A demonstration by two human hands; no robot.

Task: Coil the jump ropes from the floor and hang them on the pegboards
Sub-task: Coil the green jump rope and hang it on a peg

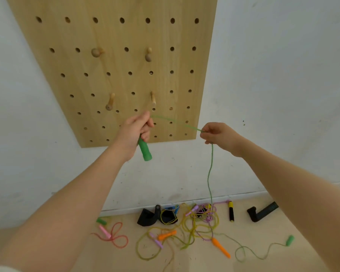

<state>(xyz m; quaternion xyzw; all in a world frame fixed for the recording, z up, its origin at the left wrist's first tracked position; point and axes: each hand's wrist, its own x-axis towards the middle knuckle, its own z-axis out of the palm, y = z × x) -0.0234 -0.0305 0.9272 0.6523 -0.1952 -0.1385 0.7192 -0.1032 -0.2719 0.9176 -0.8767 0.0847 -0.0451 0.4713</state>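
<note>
**A:** Status on your hands?

**B:** Your left hand [136,128], centre frame, has its fingers wrapped round a green plastic jump-rope handle [144,151]; the handle's butt end sticks out below your fist. Your right hand [218,135], right of centre, pinches the thin green cord [210,169] of the same rope between fingertips. Both arms are raised in front of the board.

**A:** Cord path?

**B:** It arcs from your left fist across to your right pinch, then drops straight down to the floor at the lower middle of the frame.

**A:** Floor?

**B:** The rest lie on the pale wooden floor [263,252]. A tangle of yellow-green and lilac cords [202,222] at bottom centre, with orange handles [221,247] in it. A pink rope with pink handle [111,235] at lower left, a short green handle [101,221] just beside it. Another green handle [290,240] at lower right on a loose cord. A yellow-and-black handle [231,211] is near the wall. Black items are there too; you can't tell what they are.

**A:** Board?

**B:** The light wooden pegboard [116,32] on the white wall [283,75], upper centre, carries four wooden pegs [110,103], all bare. Your left hand sits just below the lower right peg.
</note>
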